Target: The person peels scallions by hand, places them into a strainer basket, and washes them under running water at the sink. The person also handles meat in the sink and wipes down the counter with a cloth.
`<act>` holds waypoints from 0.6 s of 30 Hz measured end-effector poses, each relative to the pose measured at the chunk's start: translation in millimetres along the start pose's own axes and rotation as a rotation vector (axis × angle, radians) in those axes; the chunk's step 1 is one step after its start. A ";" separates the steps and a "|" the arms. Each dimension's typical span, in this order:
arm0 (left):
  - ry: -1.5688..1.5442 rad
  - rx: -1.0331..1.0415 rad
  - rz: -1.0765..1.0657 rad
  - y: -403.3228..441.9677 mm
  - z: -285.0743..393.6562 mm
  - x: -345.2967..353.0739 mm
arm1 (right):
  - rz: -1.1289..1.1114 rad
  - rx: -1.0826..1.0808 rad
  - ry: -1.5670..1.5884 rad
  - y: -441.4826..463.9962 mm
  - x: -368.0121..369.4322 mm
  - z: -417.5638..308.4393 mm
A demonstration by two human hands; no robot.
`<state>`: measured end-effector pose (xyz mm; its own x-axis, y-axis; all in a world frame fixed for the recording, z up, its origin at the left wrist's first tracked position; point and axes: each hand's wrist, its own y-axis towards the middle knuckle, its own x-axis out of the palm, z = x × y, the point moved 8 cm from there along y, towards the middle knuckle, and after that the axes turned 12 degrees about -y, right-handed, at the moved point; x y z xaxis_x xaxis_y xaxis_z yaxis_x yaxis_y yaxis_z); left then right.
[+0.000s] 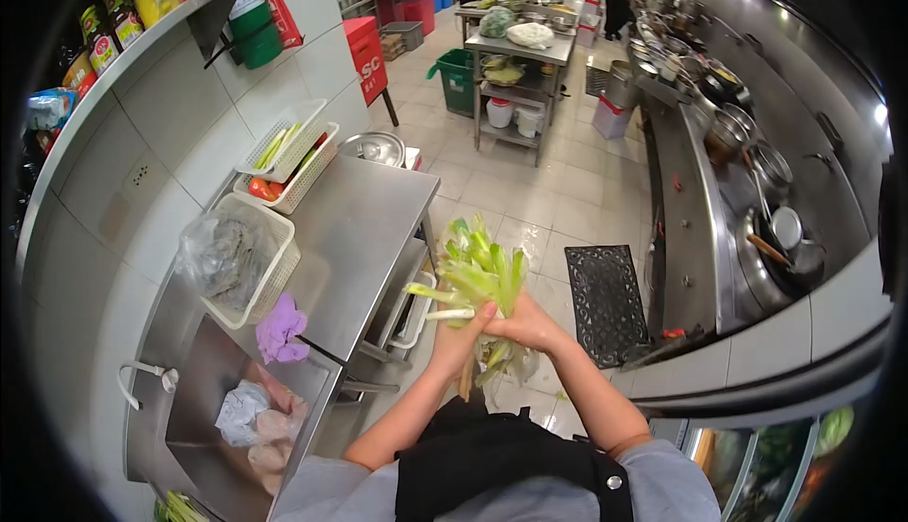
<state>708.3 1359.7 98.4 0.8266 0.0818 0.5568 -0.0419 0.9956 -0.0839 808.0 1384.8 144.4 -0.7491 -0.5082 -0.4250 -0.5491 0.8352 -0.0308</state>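
Between both hands, in front of my apron, is a thick bunch of pale green vegetable leaves (478, 271), with one white stalk sticking out to the left. My left hand (462, 338) is closed round its left side, thumb pointing up. From the right, my right hand (527, 325) wraps the same bunch, its fingers partly hidden by the leaves. Wilted, pale strips (501, 361) hang below the hands. The exact kind of vegetable is hard to make out.
To the left, a steel counter (359, 229) carries white baskets (274, 281) and ends in a sink (203, 408) holding bags. A purple cloth-like item (281, 328) is on its edge. A black mat (605, 304) lies on the tiled floor, beside the cooking range (695, 238). Two people stand far back.
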 end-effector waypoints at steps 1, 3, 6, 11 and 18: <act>0.013 -0.016 0.011 20.2 -0.4 -0.6 | 0.000 0.021 -0.044 19.3 -11.7 11.2; 0.012 -0.020 -0.002 68.9 1.9 3.1 | 0.024 0.043 -0.090 58.7 -34.7 17.7; 0.007 -0.002 -0.064 139.4 6.6 30.0 | 0.139 -0.017 0.000 103.0 -90.3 15.2; -0.035 -0.171 -0.150 258.1 -23.4 58.4 | 0.206 0.080 -0.104 173.9 -169.5 61.2; 0.001 -0.143 -0.102 412.2 -33.2 79.7 | 0.193 0.094 -0.064 294.5 -260.1 110.3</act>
<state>775.6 1775.0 80.7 0.8232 -0.0193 0.5674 0.1223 0.9820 -0.1440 882.0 1786.1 146.1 -0.8099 -0.3255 -0.4880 -0.3591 0.9329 -0.0262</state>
